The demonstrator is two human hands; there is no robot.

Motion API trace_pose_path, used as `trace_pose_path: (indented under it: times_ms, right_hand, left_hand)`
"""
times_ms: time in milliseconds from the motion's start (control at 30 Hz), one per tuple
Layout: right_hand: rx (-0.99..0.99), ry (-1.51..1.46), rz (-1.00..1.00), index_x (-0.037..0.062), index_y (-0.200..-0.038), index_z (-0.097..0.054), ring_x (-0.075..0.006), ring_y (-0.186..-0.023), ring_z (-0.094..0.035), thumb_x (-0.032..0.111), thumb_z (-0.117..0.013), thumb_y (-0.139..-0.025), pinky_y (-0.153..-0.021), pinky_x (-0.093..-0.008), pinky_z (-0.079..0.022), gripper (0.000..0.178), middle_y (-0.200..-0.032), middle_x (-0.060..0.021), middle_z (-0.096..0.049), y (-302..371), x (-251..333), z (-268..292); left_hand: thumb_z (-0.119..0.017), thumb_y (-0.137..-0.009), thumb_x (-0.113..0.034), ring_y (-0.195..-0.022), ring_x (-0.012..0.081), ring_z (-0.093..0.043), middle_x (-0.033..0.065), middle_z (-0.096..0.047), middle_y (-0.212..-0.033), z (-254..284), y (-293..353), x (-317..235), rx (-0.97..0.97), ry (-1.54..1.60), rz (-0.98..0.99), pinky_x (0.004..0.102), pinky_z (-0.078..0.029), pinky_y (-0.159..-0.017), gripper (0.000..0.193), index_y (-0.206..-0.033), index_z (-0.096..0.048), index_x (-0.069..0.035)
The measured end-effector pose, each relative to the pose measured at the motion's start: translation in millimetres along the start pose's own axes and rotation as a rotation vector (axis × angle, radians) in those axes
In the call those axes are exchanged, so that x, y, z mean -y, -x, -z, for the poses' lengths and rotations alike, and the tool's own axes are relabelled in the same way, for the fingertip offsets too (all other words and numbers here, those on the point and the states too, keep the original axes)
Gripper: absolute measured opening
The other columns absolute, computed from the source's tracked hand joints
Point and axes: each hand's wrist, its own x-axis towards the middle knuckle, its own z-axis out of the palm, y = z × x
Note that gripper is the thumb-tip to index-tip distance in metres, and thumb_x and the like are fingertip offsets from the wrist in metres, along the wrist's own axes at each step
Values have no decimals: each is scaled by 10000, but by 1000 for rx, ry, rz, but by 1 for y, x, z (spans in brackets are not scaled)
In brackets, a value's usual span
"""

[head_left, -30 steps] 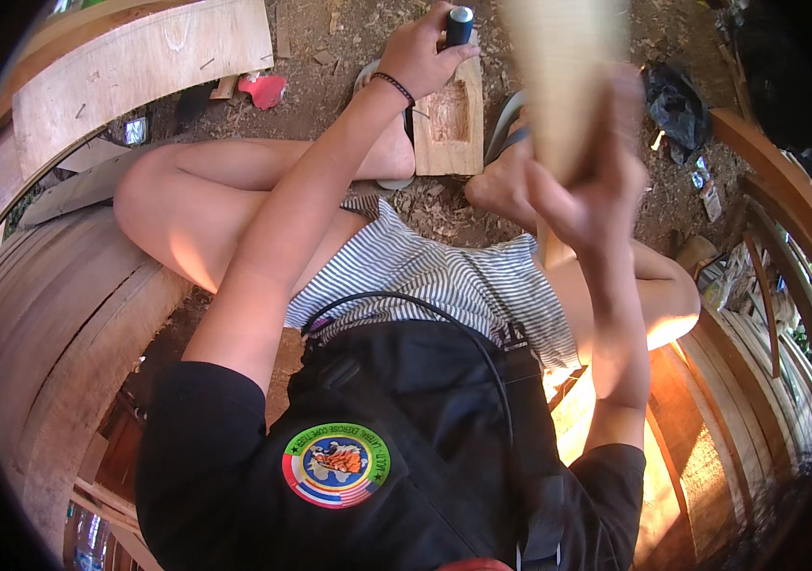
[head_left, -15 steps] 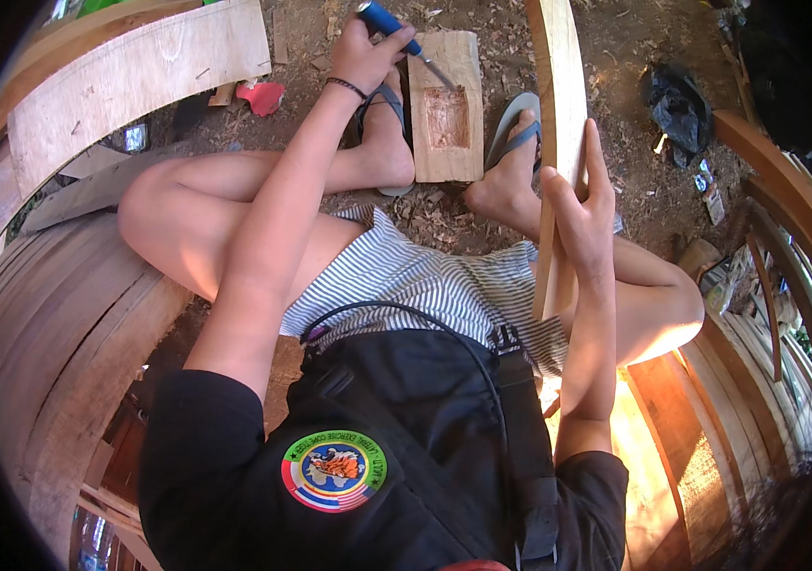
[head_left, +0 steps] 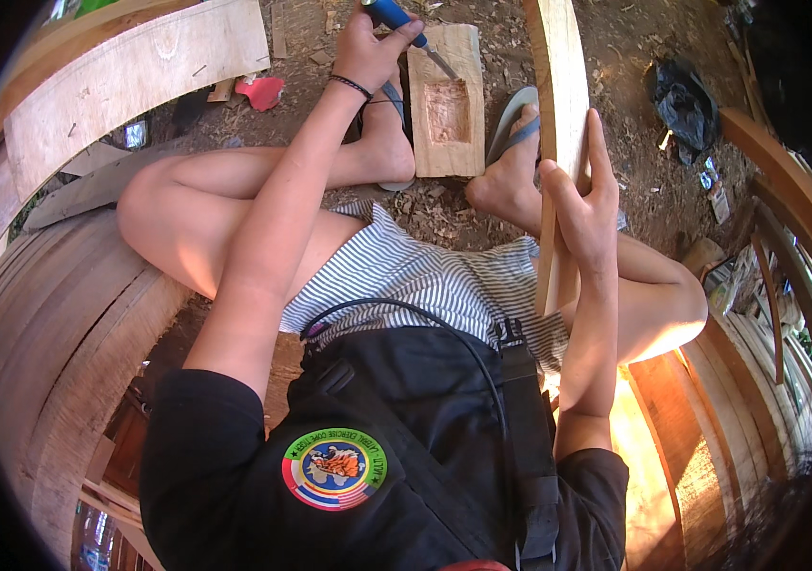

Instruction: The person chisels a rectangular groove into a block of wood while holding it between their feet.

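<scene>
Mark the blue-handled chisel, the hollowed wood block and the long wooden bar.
Blue-handled chisel (head_left: pixel 390 13): head view, on its handle.
Hollowed wood block (head_left: pixel 447 116): head view, on the hollow's floor.
Long wooden bar (head_left: pixel 567 109): head view, on its pale broad face.

The head camera looks steeply down, close over the black shirt (head_left: pixel 206 457), which looms large at the lower edge. It faces past the striped shorts (head_left: pixel 415 266) to the feet (head_left: pixel 387 143) and the ground (head_left: pixel 649 186) farther off, with the left hand (head_left: pixel 368 52) and the right hand (head_left: pixel 587 214) in the upper half. Its wide fisheye lens bends the planks (head_left: pixel 44 333) near the rim.
</scene>
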Motion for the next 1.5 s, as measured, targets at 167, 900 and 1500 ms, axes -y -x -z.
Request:
trace_pose_path:
  times_ms: [167,900,1500]
  right_hand:
    - [-19,-24,-12,-41,-1511,-285,-294,-1160,-611,253,-685,-800,-982,-377,-475,868,-1305,-260,-584,2,0,1]
    - [-2,-1,14,-17,-1515,-297,-288,-1146,-618,257,-698,-801,-971,-381,-479,864,-1284,-260,-598,5,9,1]
    - [-212,18,578,53,-1533,-307,-240,-875,-644,365,-769,-688,-734,-326,-506,1012,-1231,-216,-603,13,33,8]
  left_hand:
    - [-754,-853,-226,-781,187,-719,110,-734,-839,0,5,-17,62,-150,-4,321,-560,-724,243,-920,-672,-8]
    - [-769,-837,-284,-825,228,-724,137,-736,-866,-1,6,-12,61,-217,-33,347,-557,-739,299,-957,-682,-26]
    - [-771,-821,-291,-779,307,-709,109,-705,-858,-43,15,-32,146,-292,-538,414,-580,-675,370,-1075,-601,-82]
